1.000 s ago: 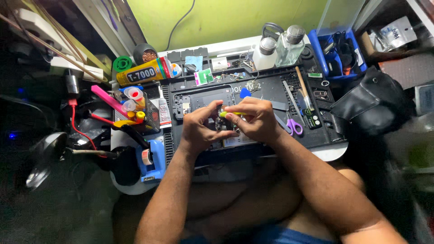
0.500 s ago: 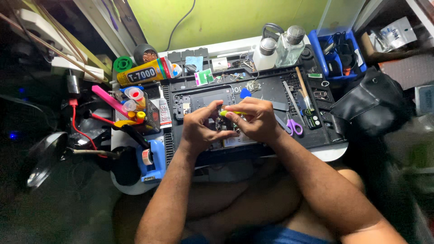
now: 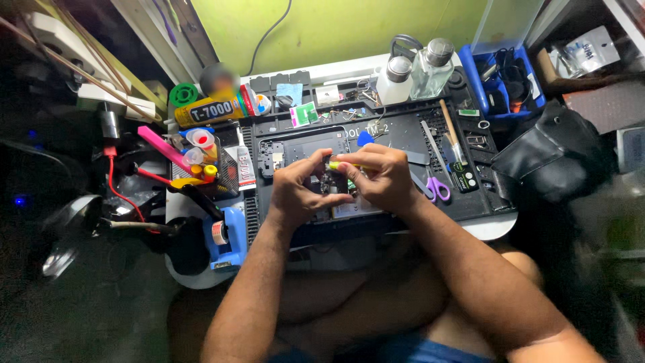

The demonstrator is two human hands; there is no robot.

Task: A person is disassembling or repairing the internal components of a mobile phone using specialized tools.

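Work mat (image 3: 403,134): a dark, ridged repair mat covers most of the small table, same place as a second ago; nothing on it looks shifted.
Black pouch (image 3: 547,158): slumped at the mat's right edge, unmoved.
Blue bin (image 3: 500,77): at the far right corner, stuffed with cables, as before.
Glue tube (image 3: 211,111): yellow and black, lying on its side at the far left of the mat, just beside a green tape roll (image 3: 183,94).
Bottles (image 3: 416,70): two clear ones with metal caps, upright at the back edge, side by side.
Tape dispenser (image 3: 228,235): blue, at the near left edge of the table.
Left hand (image 3: 299,191): curled over the middle of the mat, fingers bent in and pinching a small dark device (image 3: 330,185) from the left; it has held this pose through the last second.
Right hand (image 3: 383,178): meeting the left over the same device, thumb and forefinger closed on a thin yellow-green tool (image 3: 342,165) whose tip lies across the top of it. No shift I can make out from the earlier view.
Scissors (image 3: 437,188): purple handles, on the mat just right of the right hand.
Blue pick (image 3: 364,139): on the mat just beyond the knuckles.
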